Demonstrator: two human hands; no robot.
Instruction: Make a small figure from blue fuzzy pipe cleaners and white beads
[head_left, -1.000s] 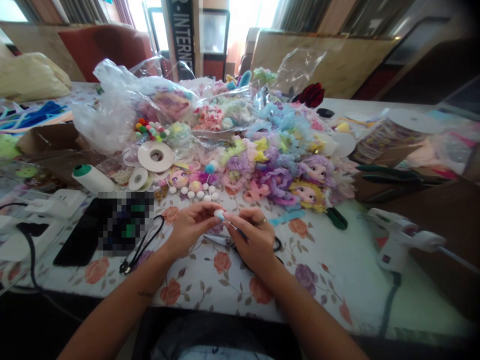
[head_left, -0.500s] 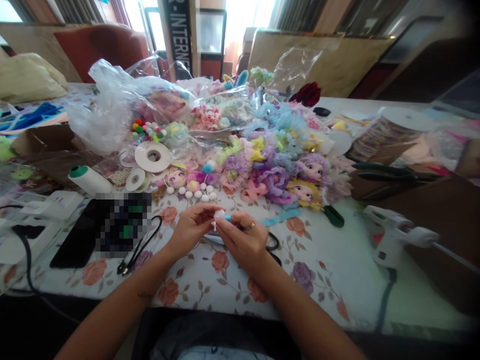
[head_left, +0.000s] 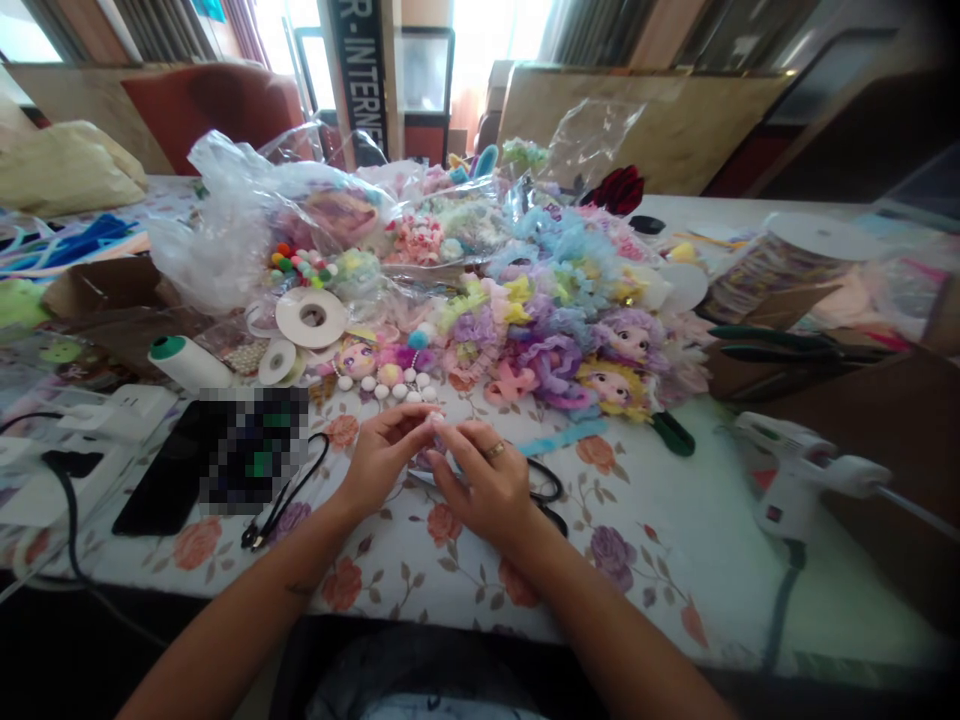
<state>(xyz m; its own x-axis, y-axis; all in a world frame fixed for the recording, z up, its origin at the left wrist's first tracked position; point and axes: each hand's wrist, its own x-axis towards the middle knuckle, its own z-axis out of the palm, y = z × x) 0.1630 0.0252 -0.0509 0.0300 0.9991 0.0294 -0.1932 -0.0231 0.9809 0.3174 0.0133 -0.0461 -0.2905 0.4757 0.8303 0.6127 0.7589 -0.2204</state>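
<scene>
My left hand (head_left: 386, 452) is closed, its thumb and index finger pinching a small white piece (head_left: 436, 418), too small and blurred to name. Against that same piece rest the index fingertips of my right hand (head_left: 487, 475), which wears a ring; its thumb sits lower, a little apart. Both hands hover low over the flowered tablecloth (head_left: 420, 580). A light blue strip (head_left: 566, 437) lies just beyond my right hand. Partly hidden under that hand are a black cord loop (head_left: 551, 478) and a pale, shiny item that I cannot make out.
Scrunchies (head_left: 551, 365), doll-face pieces (head_left: 619, 385), pompoms (head_left: 386, 385) and plastic bags (head_left: 225, 215) pile up behind. On the left are a ribbon roll (head_left: 310, 318), thread cone (head_left: 187, 362), phone (head_left: 161, 480) and power strip (head_left: 45, 500). A glue gun (head_left: 795, 470) stands right, near green-handled snips (head_left: 673, 434).
The light blue bit between my right fingers no longer shows. My right thumb has dropped away from the index finger. The whole view has shifted slightly.
</scene>
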